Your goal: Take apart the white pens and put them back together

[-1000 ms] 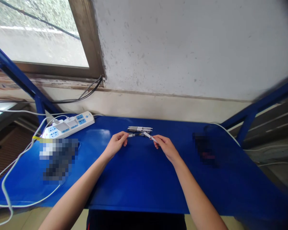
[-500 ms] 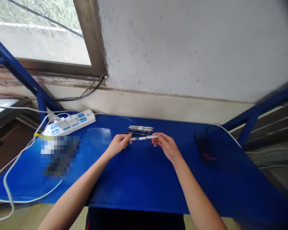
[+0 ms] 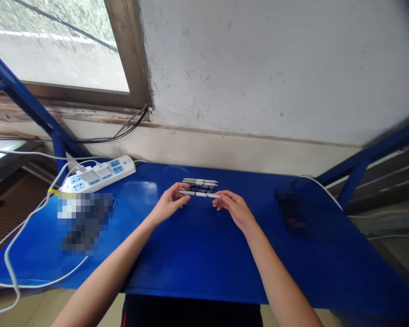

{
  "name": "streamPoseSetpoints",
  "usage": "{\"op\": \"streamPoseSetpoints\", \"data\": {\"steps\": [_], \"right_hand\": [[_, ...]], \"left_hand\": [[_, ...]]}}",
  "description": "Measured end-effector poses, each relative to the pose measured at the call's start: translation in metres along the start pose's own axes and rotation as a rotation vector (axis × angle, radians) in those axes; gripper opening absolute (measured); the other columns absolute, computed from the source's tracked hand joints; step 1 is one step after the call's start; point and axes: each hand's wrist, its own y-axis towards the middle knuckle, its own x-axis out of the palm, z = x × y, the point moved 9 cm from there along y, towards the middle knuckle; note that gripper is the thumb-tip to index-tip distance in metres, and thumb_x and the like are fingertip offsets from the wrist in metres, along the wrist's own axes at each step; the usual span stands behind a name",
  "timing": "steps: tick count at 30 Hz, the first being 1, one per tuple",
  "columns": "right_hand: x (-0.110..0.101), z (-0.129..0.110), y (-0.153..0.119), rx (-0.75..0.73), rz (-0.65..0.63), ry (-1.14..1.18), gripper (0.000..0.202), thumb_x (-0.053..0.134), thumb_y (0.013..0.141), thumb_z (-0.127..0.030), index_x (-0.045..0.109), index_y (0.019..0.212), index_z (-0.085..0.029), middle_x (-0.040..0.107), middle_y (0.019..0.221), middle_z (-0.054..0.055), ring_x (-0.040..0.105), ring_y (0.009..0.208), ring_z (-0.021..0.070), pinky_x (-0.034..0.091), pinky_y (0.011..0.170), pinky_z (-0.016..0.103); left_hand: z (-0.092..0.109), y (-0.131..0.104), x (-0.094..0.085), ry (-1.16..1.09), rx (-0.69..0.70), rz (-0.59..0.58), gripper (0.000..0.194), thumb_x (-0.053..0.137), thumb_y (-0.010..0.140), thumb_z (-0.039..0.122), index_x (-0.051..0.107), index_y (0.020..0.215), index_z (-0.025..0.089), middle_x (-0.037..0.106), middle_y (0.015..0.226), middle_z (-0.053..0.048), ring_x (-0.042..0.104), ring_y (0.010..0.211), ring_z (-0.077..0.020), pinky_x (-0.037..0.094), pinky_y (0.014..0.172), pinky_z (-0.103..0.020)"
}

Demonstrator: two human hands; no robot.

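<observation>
White pen (image 3: 202,194) is at center frame, near-horizontal, spanning the gap between the two hands. Slim white barrel, dark marks toward its right half, thin pointed left end.

Right hand (image 3: 234,208), right of center: thumb and fingertips pinch the pen's right end. Left hand (image 3: 170,202), left of center: thumb below and index finger above the pen's left end, spaced apart; can't tell if they press on it.

Just above the pen in frame: a row of pens (image 3: 206,182), white and grey with dark marks, lying side by side on the blue table (image 3: 197,259). Exact count not readable, they overlap.

Hard to make out: dark slim item(s) between held pen and row, mostly covered by pen and left fingers. Right fingers hide the pen's right tip. Can't tell whether the pen touches the table. Objects at left and right of the table are pixelated, unidentifiable. White power strip (image 3: 122,169), left of frame, has adapters covering some sockets. Window (image 3: 71,54) cut off at upper left.
</observation>
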Motion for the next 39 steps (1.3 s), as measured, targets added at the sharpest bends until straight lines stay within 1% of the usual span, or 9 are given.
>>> {"op": "streamPoseSetpoints", "data": {"steps": [2, 7, 12, 17, 24, 28, 33, 35, 39], "right_hand": [[-0.002, 0.0, 0.0, 0.01, 0.019, 0.045, 0.029, 0.07, 0.078, -0.043, 0.068, 0.092, -0.017, 0.072, 0.076, 0.007, 0.067, 0.071, 0.0185, 0.05, 0.064, 0.03], [-0.006, -0.001, -0.001, 0.014, 0.026, 0.084, 0.027, 0.071, 0.078, -0.041, 0.069, 0.092, -0.018, 0.072, 0.075, 0.006, 0.066, 0.07, 0.018, 0.049, 0.063, 0.03], [-0.006, -0.001, 0.0, 0.007, 0.031, 0.092, 0.025, 0.07, 0.079, -0.04, 0.068, 0.092, -0.019, 0.072, 0.075, 0.006, 0.066, 0.069, 0.0182, 0.048, 0.062, 0.029], [-0.002, -0.001, 0.0, 0.006, 0.004, 0.099, 0.024, 0.07, 0.08, -0.04, 0.068, 0.092, -0.019, 0.071, 0.075, 0.006, 0.066, 0.071, 0.0181, 0.048, 0.062, 0.029], [-0.001, -0.003, -0.001, -0.021, -0.012, 0.103, 0.025, 0.067, 0.083, -0.04, 0.068, 0.096, -0.019, 0.072, 0.08, 0.007, 0.067, 0.074, 0.0191, 0.049, 0.062, 0.029], [0.001, -0.006, -0.002, -0.028, -0.028, 0.104, 0.025, 0.067, 0.083, -0.04, 0.068, 0.098, -0.02, 0.072, 0.082, 0.007, 0.067, 0.077, 0.0202, 0.049, 0.063, 0.03], [-0.001, -0.006, -0.001, -0.023, -0.003, 0.108, 0.024, 0.067, 0.083, -0.039, 0.068, 0.096, -0.019, 0.071, 0.08, 0.006, 0.067, 0.075, 0.0198, 0.049, 0.062, 0.03], [0.0, -0.006, -0.001, -0.02, -0.01, 0.111, 0.024, 0.067, 0.083, -0.039, 0.067, 0.096, -0.019, 0.071, 0.08, 0.006, 0.067, 0.076, 0.0199, 0.049, 0.062, 0.03], [0.004, -0.007, -0.003, -0.028, -0.032, 0.124, 0.023, 0.068, 0.083, -0.038, 0.067, 0.097, -0.02, 0.071, 0.08, 0.006, 0.067, 0.077, 0.0202, 0.049, 0.061, 0.03]], "left_hand": [[-0.006, 0.001, -0.001, -0.01, -0.041, 0.011, 0.045, 0.062, 0.082, 0.05, 0.056, 0.112, 0.017, 0.063, 0.075, -0.001, 0.055, 0.058, -0.0112, 0.044, 0.051, -0.022], [-0.017, 0.0, 0.0, 0.051, -0.16, -0.025, 0.052, 0.044, 0.089, 0.059, 0.062, 0.073, 0.013, 0.058, 0.059, -0.002, 0.052, 0.052, -0.0106, 0.041, 0.05, -0.022], [-0.004, -0.001, 0.0, 0.05, -0.07, -0.034, 0.037, 0.06, 0.082, 0.051, 0.062, 0.096, 0.017, 0.062, 0.07, 0.0, 0.055, 0.058, -0.011, 0.042, 0.052, -0.021], [-0.013, -0.001, 0.001, 0.108, -0.119, -0.058, 0.045, 0.048, 0.089, 0.055, 0.061, 0.072, 0.015, 0.058, 0.059, 0.0, 0.051, 0.052, -0.0105, 0.039, 0.051, -0.022], [-0.016, 0.001, 0.002, 0.063, -0.131, -0.046, 0.047, 0.046, 0.088, 0.058, 0.061, 0.077, 0.015, 0.059, 0.059, 0.0, 0.051, 0.05, -0.0109, 0.038, 0.048, -0.022], [-0.017, -0.001, 0.004, 0.124, -0.156, -0.078, 0.053, 0.043, 0.089, 0.059, 0.061, 0.068, 0.014, 0.054, 0.051, 0.0, 0.047, 0.047, -0.0101, 0.034, 0.047, -0.022], [-0.001, -0.002, 0.005, 0.049, -0.041, -0.08, 0.034, 0.063, 0.081, 0.049, 0.059, 0.091, 0.017, 0.057, 0.066, 0.003, 0.05, 0.055, -0.0092, 0.037, 0.05, -0.02], [-0.001, -0.002, 0.004, 0.034, -0.06, -0.057, 0.036, 0.06, 0.083, 0.051, 0.059, 0.094, 0.017, 0.057, 0.067, 0.003, 0.051, 0.055, -0.0098, 0.037, 0.049, -0.02], [-0.012, -0.002, 0.004, 0.05, -0.167, -0.041, 0.052, 0.04, 0.09, 0.06, 0.063, 0.079, 0.015, 0.059, 0.06, -0.001, 0.052, 0.053, -0.0116, 0.039, 0.05, -0.023]]}}
